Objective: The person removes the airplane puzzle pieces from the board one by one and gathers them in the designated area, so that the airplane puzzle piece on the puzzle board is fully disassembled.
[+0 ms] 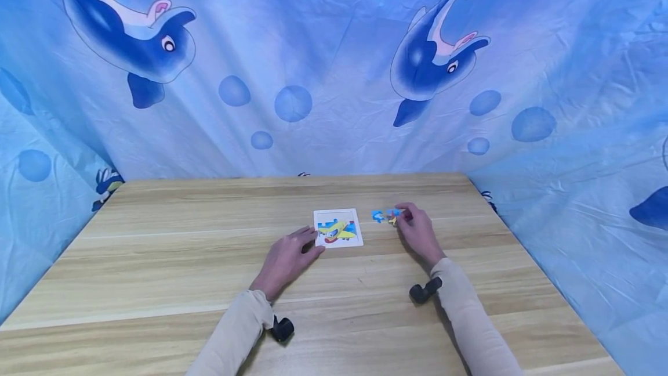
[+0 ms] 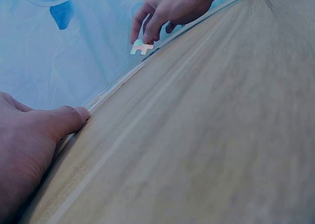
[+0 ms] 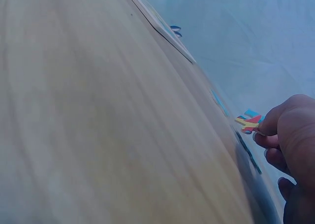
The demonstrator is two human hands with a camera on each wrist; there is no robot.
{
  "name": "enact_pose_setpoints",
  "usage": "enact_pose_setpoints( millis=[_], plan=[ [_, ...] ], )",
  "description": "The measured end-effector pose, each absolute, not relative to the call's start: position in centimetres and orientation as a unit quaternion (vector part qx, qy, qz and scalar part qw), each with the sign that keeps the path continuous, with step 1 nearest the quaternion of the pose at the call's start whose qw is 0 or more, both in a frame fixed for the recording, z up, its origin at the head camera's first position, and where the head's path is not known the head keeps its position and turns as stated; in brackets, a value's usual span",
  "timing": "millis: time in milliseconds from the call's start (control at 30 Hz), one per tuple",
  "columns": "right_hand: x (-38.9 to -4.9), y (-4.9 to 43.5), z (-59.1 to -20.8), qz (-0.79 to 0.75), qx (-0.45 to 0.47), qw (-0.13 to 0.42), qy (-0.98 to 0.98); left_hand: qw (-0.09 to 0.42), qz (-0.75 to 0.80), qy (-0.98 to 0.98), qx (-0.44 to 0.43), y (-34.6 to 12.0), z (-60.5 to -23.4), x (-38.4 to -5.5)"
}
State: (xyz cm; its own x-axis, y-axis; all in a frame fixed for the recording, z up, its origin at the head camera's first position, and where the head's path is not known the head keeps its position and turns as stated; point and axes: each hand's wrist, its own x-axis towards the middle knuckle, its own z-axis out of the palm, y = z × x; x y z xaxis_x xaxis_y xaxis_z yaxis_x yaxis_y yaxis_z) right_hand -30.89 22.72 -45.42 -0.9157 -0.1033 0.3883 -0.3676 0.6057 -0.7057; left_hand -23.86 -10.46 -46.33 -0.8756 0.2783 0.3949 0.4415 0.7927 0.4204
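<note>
A white-framed jigsaw tray [image 1: 338,212] lies on the table, its lower part filled with a yellow airplane picture. My left hand [image 1: 290,257] grips the tray at its lower left, the thumb at the near edge and the fingers along the left side. In the left wrist view the thumb [image 2: 66,120] touches the tray's edge. To the right of the tray, my right hand [image 1: 419,234] pinches a blue, red and yellow puzzle piece [image 3: 250,123] between thumb and finger, tilted up off the table. A loose blue puzzle piece [image 1: 378,216] lies between the tray and that hand.
The wooden table [image 1: 182,271] reaches back to a blue curtain [image 1: 334,62] printed with dolphins and bubbles, which also hangs along both sides. Below the held piece, the right wrist view shows another thin, dark-edged flat shape [image 3: 248,152] on the table.
</note>
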Motion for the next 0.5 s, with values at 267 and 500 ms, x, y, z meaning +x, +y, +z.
enact_pose_setpoints(
  millis=[267, 500],
  plan=[
    [-30.6, 24.0, -45.3, 0.416, 0.120, 0.158, -0.887, 0.163, -0.259, -0.931, -0.198, -10.5, -46.4, -23.9],
    [-30.4, 25.1, -45.2, 0.414, 0.103, 0.149, -0.892, 0.166, -0.262, -0.929, -0.200, -10.6, -46.4, -24.0]
  ],
)
